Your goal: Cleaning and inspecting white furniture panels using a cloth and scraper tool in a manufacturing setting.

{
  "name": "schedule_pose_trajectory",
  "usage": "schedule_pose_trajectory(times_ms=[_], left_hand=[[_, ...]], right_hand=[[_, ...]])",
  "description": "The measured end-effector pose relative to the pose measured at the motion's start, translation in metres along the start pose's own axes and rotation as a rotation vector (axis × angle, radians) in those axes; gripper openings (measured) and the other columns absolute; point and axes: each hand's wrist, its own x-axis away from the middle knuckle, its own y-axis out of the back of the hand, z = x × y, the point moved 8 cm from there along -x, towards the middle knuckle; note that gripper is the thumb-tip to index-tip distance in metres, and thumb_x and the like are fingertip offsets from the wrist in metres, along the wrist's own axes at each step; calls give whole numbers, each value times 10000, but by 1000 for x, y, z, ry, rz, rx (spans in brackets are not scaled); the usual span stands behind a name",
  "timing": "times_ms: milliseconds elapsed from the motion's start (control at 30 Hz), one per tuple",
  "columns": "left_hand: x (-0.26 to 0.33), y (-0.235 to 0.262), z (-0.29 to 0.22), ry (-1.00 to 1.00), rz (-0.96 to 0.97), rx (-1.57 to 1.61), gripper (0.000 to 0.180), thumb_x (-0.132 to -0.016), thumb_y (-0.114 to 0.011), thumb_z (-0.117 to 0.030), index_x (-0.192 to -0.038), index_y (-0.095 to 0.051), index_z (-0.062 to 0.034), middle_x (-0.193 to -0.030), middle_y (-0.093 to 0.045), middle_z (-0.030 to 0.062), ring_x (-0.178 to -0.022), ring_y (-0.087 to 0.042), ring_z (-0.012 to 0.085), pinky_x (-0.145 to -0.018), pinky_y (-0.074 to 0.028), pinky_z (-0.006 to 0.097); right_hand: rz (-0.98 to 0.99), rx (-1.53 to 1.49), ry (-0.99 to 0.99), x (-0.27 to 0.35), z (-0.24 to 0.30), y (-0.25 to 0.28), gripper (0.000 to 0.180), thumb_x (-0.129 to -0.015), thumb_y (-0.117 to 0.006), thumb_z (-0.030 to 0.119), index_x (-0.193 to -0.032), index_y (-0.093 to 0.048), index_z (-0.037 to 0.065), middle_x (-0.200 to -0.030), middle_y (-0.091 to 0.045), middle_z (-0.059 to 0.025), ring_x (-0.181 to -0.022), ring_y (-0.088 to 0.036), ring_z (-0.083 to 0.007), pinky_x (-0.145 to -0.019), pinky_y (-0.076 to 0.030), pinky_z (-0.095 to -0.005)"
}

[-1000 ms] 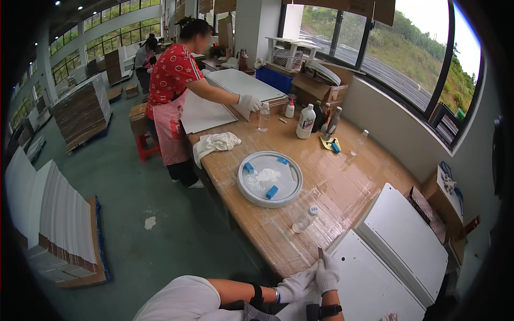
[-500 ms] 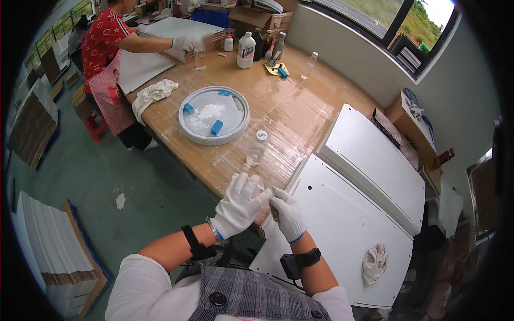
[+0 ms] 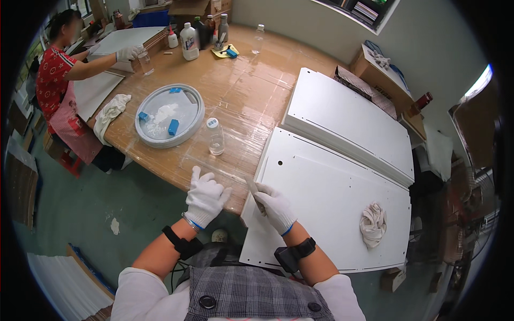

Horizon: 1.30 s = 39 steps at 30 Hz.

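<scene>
My right hand (image 3: 277,209), in a white knit glove, grips a thin, flat grey-brown strip (image 3: 252,187) over the near left corner of a stack of white panels (image 3: 326,208). Whether the strip is a blade or a sanding piece I cannot make out. My gloved left hand (image 3: 205,202) is at the table's front edge, holding nothing visible, its fingers apart and loosely bent. Beyond it stands a clear bottle (image 3: 216,142) with a white cap. Farther left lies a round grey lid (image 3: 199,119) bearing white powder (image 3: 163,114) and blue blocks (image 3: 173,127).
A crumpled cloth (image 3: 373,224) lies on the near panels; another panel stack (image 3: 348,120) sits behind. At the back are a white bottle (image 3: 189,43), darker bottles and a capped clear bottle (image 3: 258,40). Left, a co-worker's gloved hand (image 3: 127,54) touches a clear bottle (image 3: 144,60). A white rag (image 3: 111,115) drapes over the edge.
My hands have come apart: the left was against the right and now sits away from it. The strip shows plainly in my right hand. The view has shifted right.
</scene>
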Motion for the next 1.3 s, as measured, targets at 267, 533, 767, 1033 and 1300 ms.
schedule_pose_trajectory(times_ms=[267,533,767,1033,1300], left_hand=[[9,5,6,-4,-371,126,140,-789,-627,-96,-921,-647,-55,-763,-595,142,-770,-579,313,-671,-474,419],[21,-39,35,259,209,261,266,-840,-639,-329,-776,-660,-71,-672,-566,138,-655,-579,319,-627,-472,413],[2,-14,6,302,182,454,416,-811,-627,-193,-1212,-581,-93,-1136,-615,197,-1069,-582,358,-946,-441,416],[27,-15,-5,499,660,502,247,-790,-653,-218,-987,-682,-70,-1182,-612,156,-1082,-588,309,-927,-459,382],[13,28,-121,193,260,315,519,-770,-673,-219,-1237,-538,-38,-1187,-595,177,-1095,-574,324,-923,-466,381]], right_hand=[[-499,763,135,-11,18,70,351,-870,-496,207,-1188,-601,100,-1022,-646,-143,-950,-622,-319,-864,-475,-396],[-288,1401,362,-9,18,24,356,-838,-490,90,-1188,-529,139,-959,-590,-151,-866,-613,-337,-720,-507,-447],[-216,881,303,51,-15,62,352,-874,-500,209,-1205,-580,123,-1067,-624,-171,-960,-606,-341,-824,-498,-400],[-1187,316,292,222,-9,342,275,-866,-576,175,-1061,-637,-10,-901,-655,-84,-849,-633,-164,-761,-497,-291],[-1155,567,-107,181,-36,425,314,-860,-574,217,-1082,-638,4,-922,-676,-72,-807,-621,-118,-705,-486,-260]])
